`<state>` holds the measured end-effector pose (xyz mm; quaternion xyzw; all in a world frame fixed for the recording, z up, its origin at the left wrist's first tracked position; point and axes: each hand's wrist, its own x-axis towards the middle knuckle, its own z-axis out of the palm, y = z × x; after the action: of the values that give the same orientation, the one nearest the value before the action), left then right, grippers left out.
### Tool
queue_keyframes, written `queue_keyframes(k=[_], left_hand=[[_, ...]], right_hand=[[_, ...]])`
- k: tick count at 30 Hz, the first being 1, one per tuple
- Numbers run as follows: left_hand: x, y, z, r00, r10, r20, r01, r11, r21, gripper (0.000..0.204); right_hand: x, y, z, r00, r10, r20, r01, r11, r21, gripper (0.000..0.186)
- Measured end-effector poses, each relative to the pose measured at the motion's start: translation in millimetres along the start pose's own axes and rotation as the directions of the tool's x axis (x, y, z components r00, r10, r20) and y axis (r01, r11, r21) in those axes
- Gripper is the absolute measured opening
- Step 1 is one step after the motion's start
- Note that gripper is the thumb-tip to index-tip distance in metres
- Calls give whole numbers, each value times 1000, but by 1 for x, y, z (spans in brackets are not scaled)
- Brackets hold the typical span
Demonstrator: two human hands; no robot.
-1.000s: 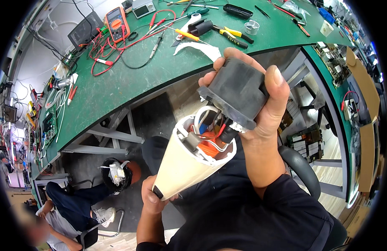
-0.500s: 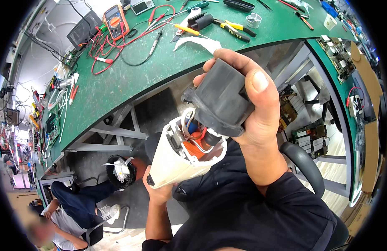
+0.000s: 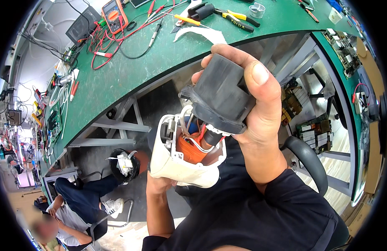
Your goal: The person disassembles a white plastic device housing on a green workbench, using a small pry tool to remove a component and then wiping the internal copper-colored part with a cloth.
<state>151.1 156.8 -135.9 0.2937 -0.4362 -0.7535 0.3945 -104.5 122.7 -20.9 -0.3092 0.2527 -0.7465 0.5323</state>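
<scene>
My right hand [image 3: 264, 94] is closed around a boxy black plastic part [image 3: 222, 85] with a wider, rough-edged rim, fingers behind it and thumb on its right side. Below hangs a cream-white plastic housing [image 3: 160, 161], its open end facing up toward me. My left hand [image 3: 160, 183] grips it from below and behind, with most fingers hidden. Inside the housing sit an orange piece [image 3: 191, 150], a blue component [image 3: 194, 126] and several thin wires. A short black cylinder [image 3: 212, 137] under the black part reaches into the opening, and wires run between both parts.
On the green bench [image 3: 118, 75] lie an orange multimeter [image 3: 114, 16] with red leads, yellow-handled pliers [image 3: 237, 20], an orange-handled tool [image 3: 187, 19] and a white strip [image 3: 199, 34]. A black-lined bin [image 3: 118, 167] and a seated person [image 3: 72, 217] are at lower left; a chair armrest [image 3: 306, 161] is at right.
The white housing has turned, so its lower end points more toward me and more of its inside shows. My right hand keeps its grip on the black part. The view has shifted slightly.
</scene>
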Motion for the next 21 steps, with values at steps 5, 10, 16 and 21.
queue_keyframes(k=[5, 10, 16, 21], left_hand=[[3, -9, -5, 992, -46, -114, 36, 996, -86, 91], [-14, -25, -26, 955, 163, -246, -77, 942, 328, 52], [-17, -36, -22, 818, 529, -226, -277, 707, 651, 53], [-7, -24, -18, 988, 115, -108, -88, 969, 231, 71]], right_hand=[[-1, -2, 4, 999, -3, -45, -1, 996, -86, 71], [-1, -4, 8, 988, -99, -117, 70, 971, -230, 74], [-7, -7, 9, 982, -100, -160, 52, 960, -276, 86], [-9, -8, 7, 992, -71, -107, 34, 948, -318, 97]])
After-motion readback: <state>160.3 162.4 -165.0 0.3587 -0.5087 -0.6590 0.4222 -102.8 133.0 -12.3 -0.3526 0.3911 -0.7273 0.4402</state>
